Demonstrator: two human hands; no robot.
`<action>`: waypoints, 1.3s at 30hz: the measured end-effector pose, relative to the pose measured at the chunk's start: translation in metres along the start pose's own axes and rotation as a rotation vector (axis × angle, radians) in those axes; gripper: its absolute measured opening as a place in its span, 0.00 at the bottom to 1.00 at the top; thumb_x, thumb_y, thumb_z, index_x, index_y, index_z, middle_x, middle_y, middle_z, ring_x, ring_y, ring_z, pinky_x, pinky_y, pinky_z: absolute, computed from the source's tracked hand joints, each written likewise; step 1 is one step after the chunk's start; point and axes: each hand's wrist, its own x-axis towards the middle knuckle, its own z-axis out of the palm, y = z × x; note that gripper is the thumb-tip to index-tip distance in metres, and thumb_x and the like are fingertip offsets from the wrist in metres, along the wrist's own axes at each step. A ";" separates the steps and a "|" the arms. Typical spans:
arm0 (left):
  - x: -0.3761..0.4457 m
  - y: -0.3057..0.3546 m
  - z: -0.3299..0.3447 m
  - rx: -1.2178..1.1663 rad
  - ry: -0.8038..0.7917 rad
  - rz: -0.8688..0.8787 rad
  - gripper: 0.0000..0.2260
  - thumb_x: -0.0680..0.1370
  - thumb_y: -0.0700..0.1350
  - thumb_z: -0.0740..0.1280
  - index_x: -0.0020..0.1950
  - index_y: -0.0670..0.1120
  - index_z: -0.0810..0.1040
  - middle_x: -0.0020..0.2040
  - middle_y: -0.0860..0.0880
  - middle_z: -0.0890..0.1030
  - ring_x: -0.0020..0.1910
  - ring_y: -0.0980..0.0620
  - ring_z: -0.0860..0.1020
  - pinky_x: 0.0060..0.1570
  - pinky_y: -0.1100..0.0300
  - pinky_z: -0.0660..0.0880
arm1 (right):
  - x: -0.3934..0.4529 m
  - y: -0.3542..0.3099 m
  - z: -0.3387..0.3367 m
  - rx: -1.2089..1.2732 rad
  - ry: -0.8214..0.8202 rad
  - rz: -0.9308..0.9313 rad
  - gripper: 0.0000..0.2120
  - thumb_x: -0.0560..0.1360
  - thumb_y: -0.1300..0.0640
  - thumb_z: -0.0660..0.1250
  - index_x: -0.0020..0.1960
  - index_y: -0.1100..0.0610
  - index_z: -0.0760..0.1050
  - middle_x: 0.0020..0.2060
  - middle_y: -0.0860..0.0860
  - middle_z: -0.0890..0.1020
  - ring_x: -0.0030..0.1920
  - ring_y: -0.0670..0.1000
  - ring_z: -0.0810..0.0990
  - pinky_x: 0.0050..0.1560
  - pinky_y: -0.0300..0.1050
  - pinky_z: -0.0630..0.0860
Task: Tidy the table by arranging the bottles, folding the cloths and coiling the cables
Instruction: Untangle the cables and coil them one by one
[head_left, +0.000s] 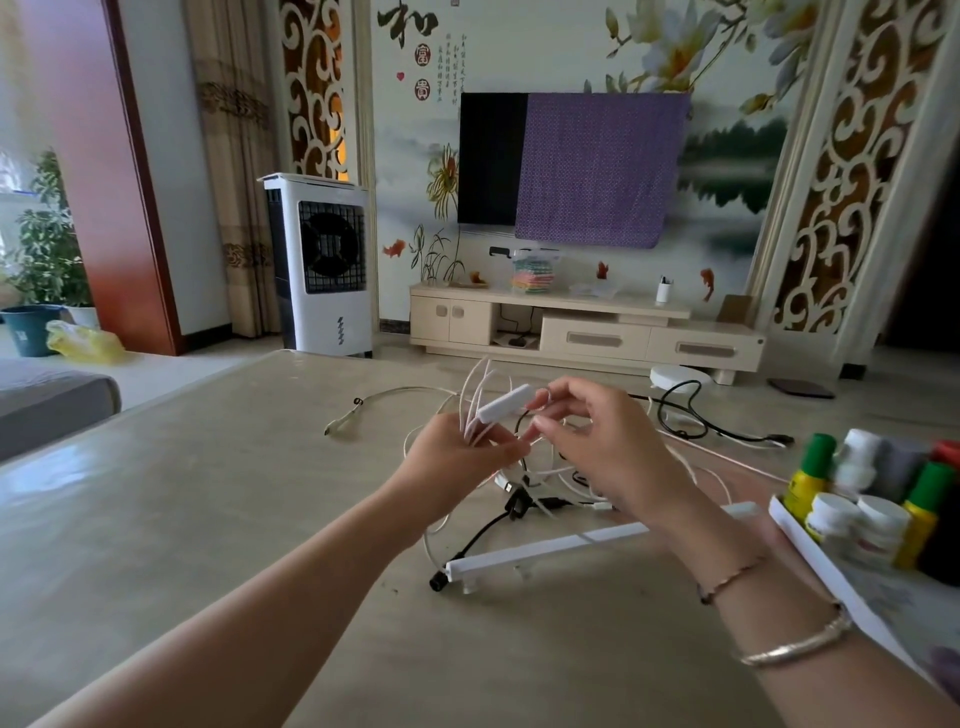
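Observation:
My left hand (457, 453) grips a bunch of white cable loops (475, 395) above the table. My right hand (597, 441) pinches the same white cable next to its small white box (505, 402), which sticks out between the two hands. Below them a tangle of white and black cables (540, 499) lies on the beige table (208, 519). A white light bar (545, 548) with a black plug end lies in front of the tangle. At the right, several bottles (878, 499) with green and white caps stand in a white tray (810, 551).
A black cable (696, 421) and a white cable with a tie (358, 405) lie further back on the table. A round white disc (680, 375) sits at the far edge. Beyond the table are a TV cabinet, an air cooler and a grey sofa edge at left.

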 end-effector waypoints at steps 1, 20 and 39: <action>0.000 0.000 0.001 -0.009 0.013 0.008 0.07 0.71 0.50 0.75 0.39 0.49 0.81 0.27 0.56 0.77 0.20 0.64 0.67 0.22 0.73 0.64 | -0.001 -0.001 0.000 0.031 -0.027 -0.012 0.06 0.77 0.62 0.66 0.50 0.52 0.78 0.39 0.45 0.84 0.26 0.38 0.74 0.27 0.29 0.67; 0.002 0.009 -0.016 -0.503 0.126 -0.016 0.08 0.79 0.47 0.66 0.49 0.44 0.82 0.34 0.54 0.76 0.23 0.60 0.63 0.22 0.69 0.63 | -0.011 0.008 -0.001 0.050 -0.506 0.233 0.17 0.76 0.48 0.68 0.61 0.45 0.67 0.39 0.49 0.85 0.23 0.51 0.79 0.23 0.38 0.69; -0.001 0.014 -0.013 -0.655 -0.091 -0.005 0.12 0.80 0.46 0.62 0.40 0.45 0.77 0.37 0.49 0.80 0.39 0.53 0.80 0.47 0.59 0.80 | 0.015 0.023 0.011 1.222 -0.076 0.723 0.05 0.78 0.61 0.63 0.48 0.60 0.77 0.30 0.50 0.79 0.27 0.46 0.79 0.21 0.34 0.71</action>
